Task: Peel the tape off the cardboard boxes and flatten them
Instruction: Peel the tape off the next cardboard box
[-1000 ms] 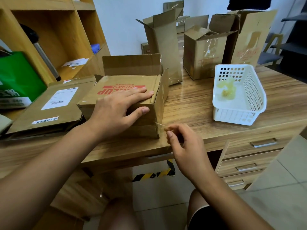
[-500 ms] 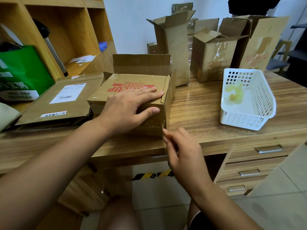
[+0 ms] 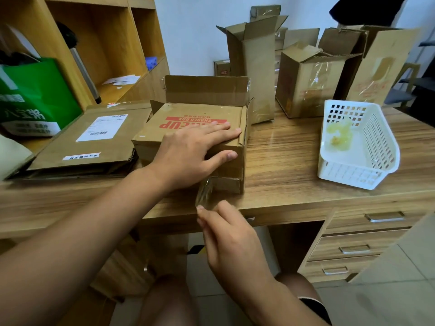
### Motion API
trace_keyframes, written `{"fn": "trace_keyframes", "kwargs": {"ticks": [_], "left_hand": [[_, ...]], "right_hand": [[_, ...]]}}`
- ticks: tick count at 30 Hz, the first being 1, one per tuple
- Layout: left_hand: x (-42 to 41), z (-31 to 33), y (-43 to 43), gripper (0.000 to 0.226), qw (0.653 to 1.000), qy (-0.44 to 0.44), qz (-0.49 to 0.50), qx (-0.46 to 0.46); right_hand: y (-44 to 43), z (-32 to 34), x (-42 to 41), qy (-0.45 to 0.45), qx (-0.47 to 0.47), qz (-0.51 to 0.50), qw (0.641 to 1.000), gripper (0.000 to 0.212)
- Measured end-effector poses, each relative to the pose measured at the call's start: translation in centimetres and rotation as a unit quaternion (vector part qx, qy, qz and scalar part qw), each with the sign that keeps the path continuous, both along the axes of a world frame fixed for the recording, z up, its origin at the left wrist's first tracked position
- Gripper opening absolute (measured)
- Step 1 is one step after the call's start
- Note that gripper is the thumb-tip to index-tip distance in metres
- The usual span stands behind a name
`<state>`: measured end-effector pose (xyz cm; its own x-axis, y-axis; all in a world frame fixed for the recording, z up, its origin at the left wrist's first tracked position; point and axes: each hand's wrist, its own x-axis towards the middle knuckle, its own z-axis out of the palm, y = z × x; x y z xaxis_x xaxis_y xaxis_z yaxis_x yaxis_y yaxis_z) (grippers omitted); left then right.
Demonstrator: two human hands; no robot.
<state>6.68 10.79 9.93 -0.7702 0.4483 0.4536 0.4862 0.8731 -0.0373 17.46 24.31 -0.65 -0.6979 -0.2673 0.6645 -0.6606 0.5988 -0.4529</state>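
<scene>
Cardboard box [image 3: 200, 111]: centre of the frame on the wooden counter [image 3: 282, 165]. Its long side runs left to right, the red print reads upside down to the viewer, and one flap stands upright along the far edge.
Clear tape [image 3: 204, 191]: a strip lifted off the box's near face. Its length runs steeply down the frame, with the top end stuck to the cardboard.
Left hand [image 3: 188, 158]: flat on the box top, fingers [image 3: 221, 131] straight and slightly spread, thumb down the near face.
Right hand [image 3: 230, 238]: below the counter's front edge, fingers [image 3: 207, 217] pinched together on the tape's lower end.
Change: half a second ago the right hand was at the box's near right corner and no loose strip showed. Now it sits lower and further left with the strip drawn out. The left hand has not shifted.
Around: white basket [image 3: 357, 170] at right, flattened cardboard [image 3: 94, 147] at left.
</scene>
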Motion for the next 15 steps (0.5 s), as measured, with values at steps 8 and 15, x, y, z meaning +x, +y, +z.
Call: {"fn": "trace_keyframes", "kwargs": {"ticks": [8,15], "left_hand": [[0.2,0.4,0.1,0.057,0.999,-0.027,0.018,0.025],[-0.2,1.6,-0.9,0.063,0.994,-0.109,-0.016,0.004]], "right_hand": [[2.8,1.3,-2.1,-0.089,-0.162,-0.048,0.982,0.015],[4.7,2.3,-4.6,-0.187,-0.271,-0.041,0.943,0.017]]}}
